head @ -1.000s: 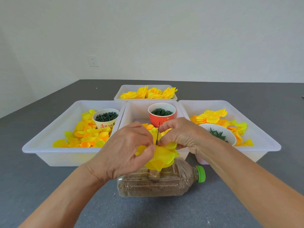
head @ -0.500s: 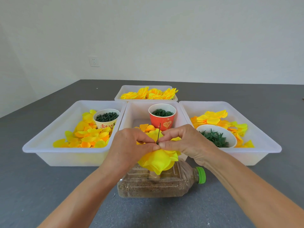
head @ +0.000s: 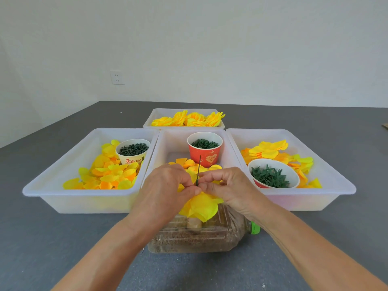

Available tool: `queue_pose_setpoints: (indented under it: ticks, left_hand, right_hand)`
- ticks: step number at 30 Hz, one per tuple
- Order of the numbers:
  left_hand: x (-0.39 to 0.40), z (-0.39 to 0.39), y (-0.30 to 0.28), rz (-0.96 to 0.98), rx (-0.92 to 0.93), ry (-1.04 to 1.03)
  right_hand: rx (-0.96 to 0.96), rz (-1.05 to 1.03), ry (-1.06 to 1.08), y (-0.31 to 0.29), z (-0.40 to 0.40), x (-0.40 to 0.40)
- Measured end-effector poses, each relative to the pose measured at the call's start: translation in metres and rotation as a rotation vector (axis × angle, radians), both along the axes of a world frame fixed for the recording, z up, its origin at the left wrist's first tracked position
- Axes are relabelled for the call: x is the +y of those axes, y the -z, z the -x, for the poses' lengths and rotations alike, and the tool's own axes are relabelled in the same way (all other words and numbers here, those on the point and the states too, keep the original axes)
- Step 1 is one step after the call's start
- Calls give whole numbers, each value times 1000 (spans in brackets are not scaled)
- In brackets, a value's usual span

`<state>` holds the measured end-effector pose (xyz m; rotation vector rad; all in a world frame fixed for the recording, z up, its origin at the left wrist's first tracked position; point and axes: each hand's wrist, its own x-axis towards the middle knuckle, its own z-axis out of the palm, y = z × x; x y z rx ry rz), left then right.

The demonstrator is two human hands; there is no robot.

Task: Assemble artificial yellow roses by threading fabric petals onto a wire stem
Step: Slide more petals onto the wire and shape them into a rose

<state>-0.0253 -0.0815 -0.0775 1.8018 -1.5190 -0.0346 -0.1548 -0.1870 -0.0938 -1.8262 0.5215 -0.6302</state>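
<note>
A thin dark green wire stem (head: 198, 170) stands upright above a plastic bottle (head: 201, 236) lying on its side. Bright yellow fabric petals (head: 202, 207) bunch on the wire below my fingers. My left hand (head: 165, 195) and my right hand (head: 228, 189) meet at the wire, fingertips of both pinching the petals around it. The wire's lower end is hidden by the petals and my hands.
Three white trays stand side by side: the left tray (head: 69, 195) with loose petals and a cream cup (head: 132, 151), the middle tray (head: 168, 139) with a red cup (head: 204, 149), the right tray (head: 327, 185) with petals and a bowl of green leaves (head: 273, 175). A far tray (head: 155, 115) holds finished flowers.
My hands have drawn together at the wire and slid the petals lower, so more of the wire shows above my fingers. The petal bunch has dropped nearer the bottle.
</note>
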Motion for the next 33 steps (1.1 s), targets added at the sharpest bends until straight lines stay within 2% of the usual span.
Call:
queue_pose_setpoints:
  ticks: [8,23,33]
  left_hand:
    - [-2,4,-7,-64,91,-75]
    - [-5,4,14,71,361,-74]
    - [-7,6,12,56,310,-91]
  right_hand:
    - [9,77,75,-1,4,0]
    - [107,103,74,1,5,-7]
    - [154,116,85,-7,7,-5]
